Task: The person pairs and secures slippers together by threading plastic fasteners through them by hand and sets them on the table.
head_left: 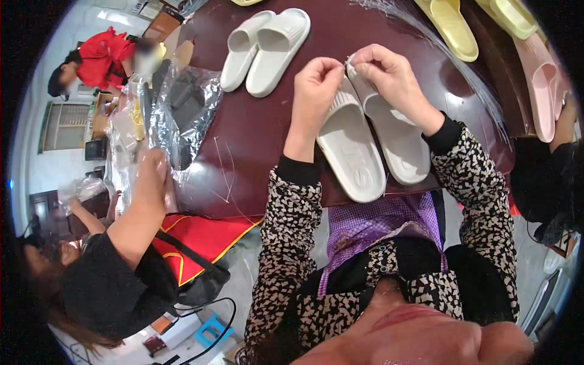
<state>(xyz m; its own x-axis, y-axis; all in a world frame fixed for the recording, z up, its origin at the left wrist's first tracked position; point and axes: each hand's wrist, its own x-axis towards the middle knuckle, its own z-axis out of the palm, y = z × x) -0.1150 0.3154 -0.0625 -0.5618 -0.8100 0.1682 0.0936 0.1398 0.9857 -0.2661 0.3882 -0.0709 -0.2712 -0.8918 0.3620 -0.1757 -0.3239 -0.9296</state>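
Observation:
A pair of pale grey slide slippers lies in front of me near the table's edge, the left slipper (353,152) beside the right slipper (401,149), toes pointing away. At the toe end of the left one, my left hand (317,91) is closed in a pinch. My right hand (392,76) pinches too, over the toe of the right slipper, partly covering its strap. Whatever is between the fingertips is too small to make out. The two hands are close together but apart.
Another pale slipper pair (267,48) stands further left. A bundle of thin translucent strands (462,67) runs along the right, near yellow slippers (453,30) and pink slippers (541,79). Plastic bags (188,103) and a co-worker's arm (143,207) are at left; a loose thread (228,170) lies on the table.

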